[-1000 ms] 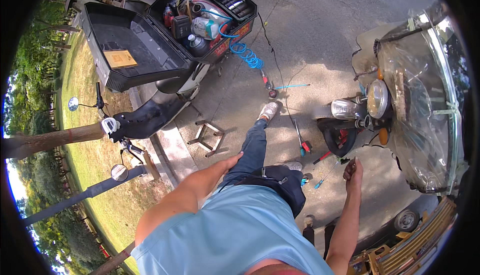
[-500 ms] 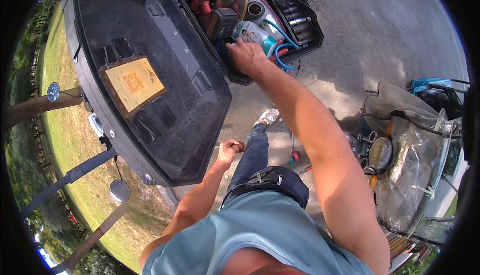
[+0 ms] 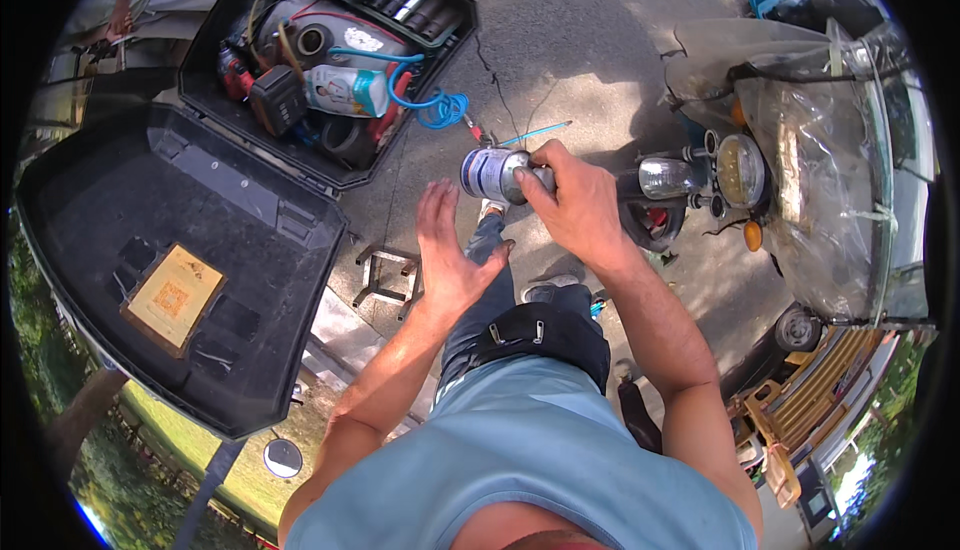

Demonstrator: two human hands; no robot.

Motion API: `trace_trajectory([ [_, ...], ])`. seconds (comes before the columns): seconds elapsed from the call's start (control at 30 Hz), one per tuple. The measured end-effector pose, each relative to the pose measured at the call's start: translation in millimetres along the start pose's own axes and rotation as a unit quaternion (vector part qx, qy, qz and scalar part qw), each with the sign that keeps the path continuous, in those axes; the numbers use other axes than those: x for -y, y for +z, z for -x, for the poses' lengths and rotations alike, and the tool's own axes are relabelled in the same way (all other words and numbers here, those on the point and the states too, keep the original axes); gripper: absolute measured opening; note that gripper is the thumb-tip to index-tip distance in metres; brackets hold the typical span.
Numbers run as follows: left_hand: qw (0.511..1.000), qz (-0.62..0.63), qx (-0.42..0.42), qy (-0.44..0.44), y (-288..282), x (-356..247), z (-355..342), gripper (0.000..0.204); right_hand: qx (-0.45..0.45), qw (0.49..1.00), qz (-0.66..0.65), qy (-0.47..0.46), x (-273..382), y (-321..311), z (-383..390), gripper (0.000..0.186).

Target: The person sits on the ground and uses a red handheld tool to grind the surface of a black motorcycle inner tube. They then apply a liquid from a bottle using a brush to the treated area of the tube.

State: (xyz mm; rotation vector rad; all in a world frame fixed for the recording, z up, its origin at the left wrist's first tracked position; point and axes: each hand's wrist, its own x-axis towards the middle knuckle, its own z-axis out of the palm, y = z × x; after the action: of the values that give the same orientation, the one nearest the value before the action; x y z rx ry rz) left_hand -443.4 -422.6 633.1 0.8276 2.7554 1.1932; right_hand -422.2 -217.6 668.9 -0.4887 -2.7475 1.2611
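Observation:
My right hand [image 3: 585, 208] is closed round the end of a small cylindrical can [image 3: 490, 174] with a white and blue label. The can lies on its side in the air in front of me. Just left of it, my left hand [image 3: 447, 255] is open, fingers stretched and thumb apart, not touching the can. Beyond my left hand stands an open black case [image 3: 345, 182]. Inside it are a red power tool [image 3: 235, 72], a black block-shaped pack [image 3: 278, 100], a white and teal packet [image 3: 346, 90] and a row of dark sockets [image 3: 405, 5].
The case's lid [image 3: 260, 340] lies open to the left. Blue coiled hose [image 3: 440, 110] spills over the case's edge. A small metal stool frame [image 3: 387, 275] stands on the pavement. At right is a vehicle with a round headlight [image 3: 740, 170] and a clear plastic cover [image 3: 810, 160].
My right hand has come out of the case and now holds the can before me. My left hand has opened and risen toward it. The case has shifted left in view.

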Motion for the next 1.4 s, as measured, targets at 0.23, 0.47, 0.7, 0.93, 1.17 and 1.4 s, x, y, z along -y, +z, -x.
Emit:
trace_trajectory([
  [0.23,0.846,0.125,0.499,0.137,175.5,-101.1,49.8,0.083,-0.144,0.964,0.028,0.224,-147.3,-28.5,224.7,0.018],
  [0.47,0.282,0.333,0.878,-0.199,319.7,-130.0,153.5,0.079,-0.138,0.989,-0.046,0.036,-257.4,-74.2,389.7,0.04],
  [0.7,0.533,0.15,0.822,0.136,507.7,-130.5,204.1,0.077,-0.206,0.935,-0.155,0.242,-425.6,-8.1,476.7,0.044],
  [0.93,0.687,0.005,0.565,0.457,654.8,-46.4,224.5,0.071,-0.37,0.904,-0.031,0.212,-585.0,109.7,469.8,0.036],
  [1.17,0.72,-0.062,0.403,0.561,732.4,2.6,212.0,0.087,-0.39,0.899,-0.067,0.186,-697.2,156.6,419.7,0.037],
  [1.4,0.752,0.036,0.404,0.52,746.1,10.5,203.8,0.081,-0.478,0.836,-0.204,0.175,-713.8,140.0,443.5,0.029],
])
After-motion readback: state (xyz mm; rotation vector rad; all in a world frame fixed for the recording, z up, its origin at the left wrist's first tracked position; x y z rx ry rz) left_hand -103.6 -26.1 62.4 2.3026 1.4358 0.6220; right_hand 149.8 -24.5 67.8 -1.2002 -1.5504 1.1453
